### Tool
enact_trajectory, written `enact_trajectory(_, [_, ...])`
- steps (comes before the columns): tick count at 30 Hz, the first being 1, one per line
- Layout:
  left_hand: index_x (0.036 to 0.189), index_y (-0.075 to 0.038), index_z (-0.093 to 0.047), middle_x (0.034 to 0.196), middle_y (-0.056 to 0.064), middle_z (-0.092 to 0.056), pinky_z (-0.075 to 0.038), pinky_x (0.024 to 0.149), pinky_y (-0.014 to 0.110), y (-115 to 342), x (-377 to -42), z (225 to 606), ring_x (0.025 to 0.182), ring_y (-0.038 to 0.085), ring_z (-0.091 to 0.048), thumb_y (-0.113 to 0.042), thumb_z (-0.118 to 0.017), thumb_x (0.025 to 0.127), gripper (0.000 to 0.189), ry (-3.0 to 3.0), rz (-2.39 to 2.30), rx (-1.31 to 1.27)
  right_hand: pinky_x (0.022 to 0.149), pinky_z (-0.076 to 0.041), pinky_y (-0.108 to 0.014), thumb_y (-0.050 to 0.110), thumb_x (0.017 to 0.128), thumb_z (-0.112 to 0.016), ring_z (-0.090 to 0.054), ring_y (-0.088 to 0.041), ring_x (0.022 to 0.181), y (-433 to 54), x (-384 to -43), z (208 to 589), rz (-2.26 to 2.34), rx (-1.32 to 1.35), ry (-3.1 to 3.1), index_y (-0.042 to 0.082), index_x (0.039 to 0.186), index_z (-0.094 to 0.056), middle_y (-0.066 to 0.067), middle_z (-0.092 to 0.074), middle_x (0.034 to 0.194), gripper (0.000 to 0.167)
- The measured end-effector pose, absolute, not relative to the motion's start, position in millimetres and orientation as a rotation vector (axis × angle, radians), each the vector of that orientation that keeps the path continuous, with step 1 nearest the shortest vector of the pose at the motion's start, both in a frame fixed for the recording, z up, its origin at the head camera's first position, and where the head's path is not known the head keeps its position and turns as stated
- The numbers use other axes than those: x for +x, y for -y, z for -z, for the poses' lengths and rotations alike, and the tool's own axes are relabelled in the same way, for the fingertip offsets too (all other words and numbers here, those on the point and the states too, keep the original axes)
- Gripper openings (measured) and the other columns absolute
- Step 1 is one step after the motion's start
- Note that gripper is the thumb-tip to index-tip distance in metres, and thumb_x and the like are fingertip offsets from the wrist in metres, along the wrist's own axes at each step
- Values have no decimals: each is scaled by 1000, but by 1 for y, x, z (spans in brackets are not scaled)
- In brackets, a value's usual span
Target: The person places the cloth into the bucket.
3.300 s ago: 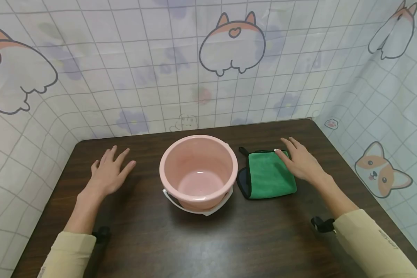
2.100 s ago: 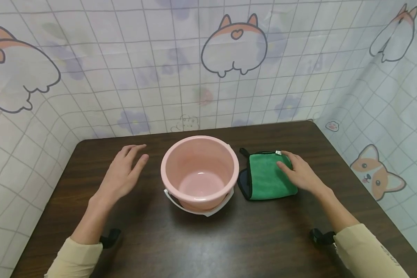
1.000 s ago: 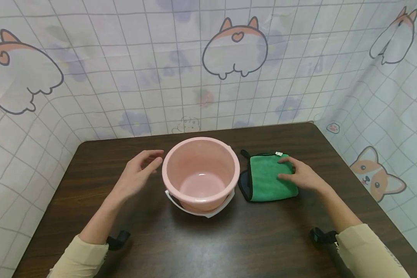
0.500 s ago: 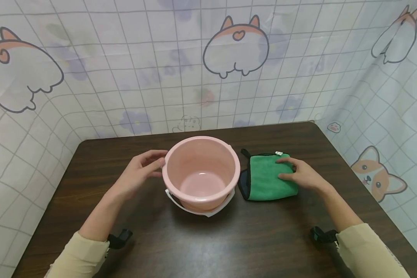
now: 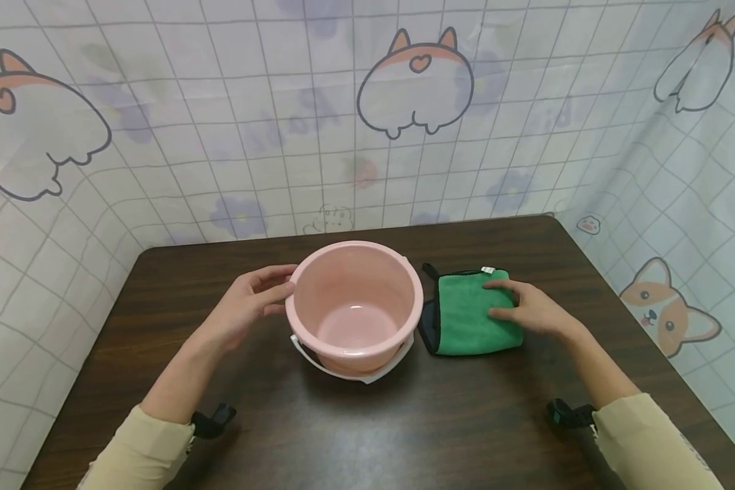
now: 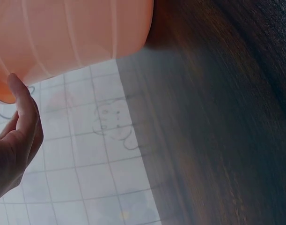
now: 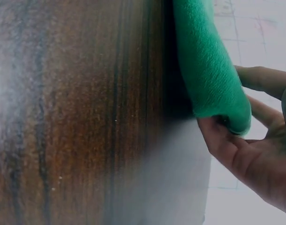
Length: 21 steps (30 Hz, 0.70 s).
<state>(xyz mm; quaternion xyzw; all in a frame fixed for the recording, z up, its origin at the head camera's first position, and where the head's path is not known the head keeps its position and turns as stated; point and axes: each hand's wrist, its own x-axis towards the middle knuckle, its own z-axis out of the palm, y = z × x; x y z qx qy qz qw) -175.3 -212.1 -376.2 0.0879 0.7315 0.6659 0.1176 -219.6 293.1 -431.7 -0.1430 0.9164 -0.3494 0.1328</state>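
Note:
A pink plastic bucket (image 5: 355, 340) stands upright on the dark wooden table, its white handle (image 5: 367, 376) hanging down at the front. My left hand (image 5: 248, 303) is at the bucket's left side, fingertips touching the wall just under the rim. From the left wrist view, a fingertip (image 6: 14, 79) meets the bucket's ribbed wall (image 6: 86, 33). To the bucket's right lies a folded green towel (image 5: 465, 316) with black edging. My right hand (image 5: 529, 306) holds its right side. In the right wrist view, fingers lie on top of the towel (image 7: 208, 70) and one reaches under its fold.
The wooden table (image 5: 367, 435) runs back to a white tiled-print wall covering (image 5: 269, 136) with cartoon dogs. The covering continues along both sides. A black loop (image 5: 430, 270) and a dark blue layer (image 5: 429, 327) show at the towel's left edge.
My left hand has moved right from the table's left side to the bucket rim. My right hand has come down onto the towel and taken hold, shifting it slightly. The bucket stays in place.

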Motion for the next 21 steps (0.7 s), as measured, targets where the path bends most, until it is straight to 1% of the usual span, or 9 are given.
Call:
enact_trajectory(1, [149,7,-45,144,25,-51,-58,93,35,212,-175,376,111,17,-65,-14,-65,103,54,-2132,-1952,252,62,-37,-35,24,97,-74,-40,-19,68,-293,-220,431,1016,-420,-2647,8,149,-53,-21,-56,109,58])
enact_trajectory(3, [149,7,-45,144,25,-50,-57,93,36,212,-176,375,112,17,-65,-14,-64,103,54,-2114,-1958,242,66,-40,-36,23,97,-74,-46,-22,77,-293,-220,431,1024,-430,-2627,8,148,-54,-26,-55,127,56])
enact_trajectory(4, [149,7,-45,144,25,-50,-57,94,37,211,-176,375,112,18,-65,-13,-64,103,54,-2103,-1961,236,68,-42,-36,22,97,-74,-51,-25,80,-293,-220,431,1034,-423,-2614,8,147,-55,-27,-54,129,55])
enact_trajectory(6, [149,7,-45,145,24,-50,-56,95,38,211,-176,376,113,18,-65,-13,-64,103,54,-2082,-1968,219,76,-46,-38,21,98,-73,-55,-31,101,-293,-219,430,1038,-433,-2608,7,146,-57,-28,-47,146,52])
enact_trajectory(7, [149,7,-45,145,24,-49,-56,96,39,211,-177,376,113,18,-64,-13,-64,103,54,-2075,-1969,211,80,-46,-39,21,98,-72,-54,-33,110,-293,-219,430,1038,-437,-2605,6,145,-58,-29,-45,149,51])
enact_trajectory(9, [149,8,-45,145,24,-49,-56,97,39,211,-177,376,114,18,-64,-14,-64,103,54,-2070,-1967,200,85,-48,-41,20,99,-71,-53,-37,119,-293,-219,430,1041,-426,-2598,6,144,-59,-30,-43,151,49])
enact_trajectory(12, [149,7,-45,146,23,-49,-55,97,40,211,-178,376,114,17,-64,-14,-64,103,54,-2063,-1962,187,89,-48,-43,20,99,-70,-51,-38,122,-292,-220,430,1051,-409,-2584,5,144,-58,-31,-43,150,49])
enact_trajectory(17, [149,7,-44,143,22,-51,-57,94,36,211,-178,375,111,16,-65,-12,-63,104,53,-2045,-1961,180,99,-46,-51,20,99,-70,-44,-43,135,-292,-219,429,1067,-397,-2568,5,146,-56,-31,-41,152,52])
enact_trajectory(21, [150,8,-43,137,17,-56,-58,89,32,210,-177,372,106,14,-66,-10,-62,103,53,-2023,-1975,179,100,-47,-52,17,99,-70,-40,-45,137,-292,-220,427,1132,-390,-2525,4,149,-52,-33,-33,156,55])
